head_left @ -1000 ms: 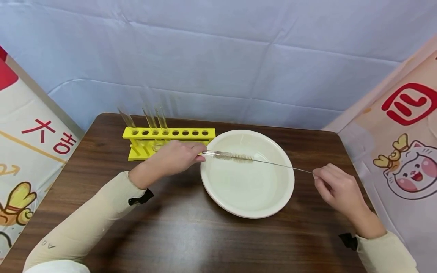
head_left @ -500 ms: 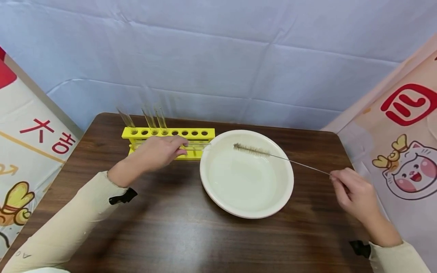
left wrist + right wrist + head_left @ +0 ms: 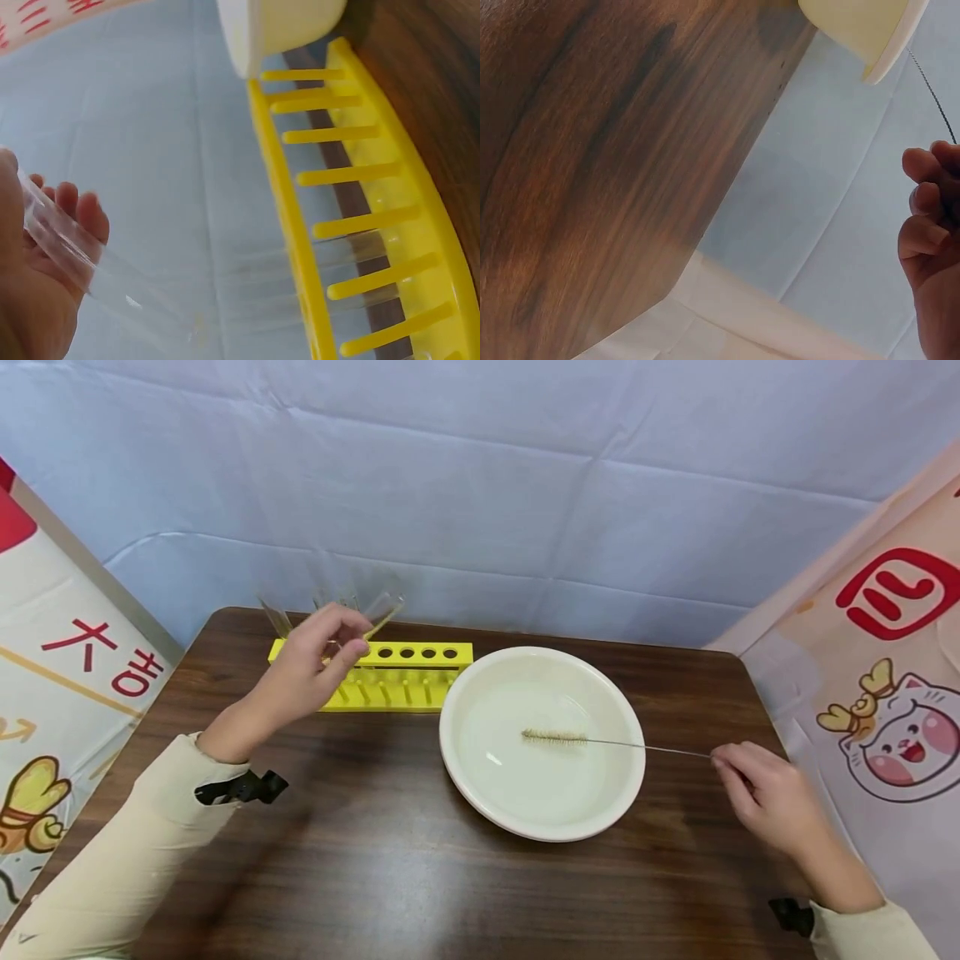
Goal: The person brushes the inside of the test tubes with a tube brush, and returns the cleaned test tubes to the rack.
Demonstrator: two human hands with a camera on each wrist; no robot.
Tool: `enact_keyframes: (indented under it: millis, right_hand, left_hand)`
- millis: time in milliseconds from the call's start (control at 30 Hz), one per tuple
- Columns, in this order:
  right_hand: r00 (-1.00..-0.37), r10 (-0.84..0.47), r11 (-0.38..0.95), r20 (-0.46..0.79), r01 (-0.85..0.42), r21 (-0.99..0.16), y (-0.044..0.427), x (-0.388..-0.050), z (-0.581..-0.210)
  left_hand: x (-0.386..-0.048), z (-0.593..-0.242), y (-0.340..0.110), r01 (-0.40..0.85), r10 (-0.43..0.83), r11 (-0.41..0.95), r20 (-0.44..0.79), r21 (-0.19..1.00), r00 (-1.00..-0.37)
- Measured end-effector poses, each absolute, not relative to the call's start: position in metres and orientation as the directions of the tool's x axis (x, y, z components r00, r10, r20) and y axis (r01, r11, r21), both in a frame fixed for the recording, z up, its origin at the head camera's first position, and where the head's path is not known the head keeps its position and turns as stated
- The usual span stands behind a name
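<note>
My left hand holds a clear glass test tube, tilted, above the yellow test tube rack. In the left wrist view the tube slants away from the thumb and fingers, apart from the rack's pegs. Over on the right, my right hand pinches the thin wire handle of a test tube brush. Its bristle head lies over the white basin. Other test tubes stand in the rack, partly hidden behind my left hand.
A brown wooden table carries the rack and basin, which stand side by side. Pale blue cloth hangs behind the table's back edge. Printed panels flank both sides.
The test tube has come off the brush. My left hand has carried it left and raised it over the rack. My right hand has drawn the brush rightward, then lowered its head toward the basin's middle.
</note>
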State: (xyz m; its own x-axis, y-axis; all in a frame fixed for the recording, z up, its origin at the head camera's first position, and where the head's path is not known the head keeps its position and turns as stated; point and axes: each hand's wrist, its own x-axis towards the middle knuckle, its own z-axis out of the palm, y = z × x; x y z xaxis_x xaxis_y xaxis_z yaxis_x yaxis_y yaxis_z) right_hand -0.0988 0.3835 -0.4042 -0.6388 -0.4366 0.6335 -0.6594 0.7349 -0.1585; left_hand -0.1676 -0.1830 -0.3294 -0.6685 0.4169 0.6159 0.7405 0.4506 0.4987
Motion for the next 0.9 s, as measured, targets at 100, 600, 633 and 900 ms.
enact_keyframes:
  millis: [100, 600, 633, 900]
  right_hand:
    - [-0.658, -0.443, 0.74, 0.609, -0.652, -0.166, 0.383, -0.098, -0.404]
    - [-0.71, -0.448, 0.766, 0.544, -0.618, -0.177, 0.379, -0.096, -0.402]
    - [-0.709, -0.449, 0.765, 0.544, -0.619, -0.176, 0.379, -0.096, -0.402]
    - [-0.707, -0.448, 0.767, 0.547, -0.619, -0.172, 0.38, -0.095, -0.402]
  left_hand:
    - [-0.167, -0.322, -0.189, 0.731, 0.347, 0.397, 0.647, 0.554, -0.679]
    - [-0.169, -0.309, -0.212, 0.604, 0.065, 0.502, 0.669, 0.619, -0.74]
    - [-0.17, -0.31, -0.213, 0.596, 0.047, 0.511, 0.672, 0.619, -0.739]
    - [-0.179, -0.316, -0.219, 0.538, -0.079, 0.583, 0.701, 0.61, -0.709]
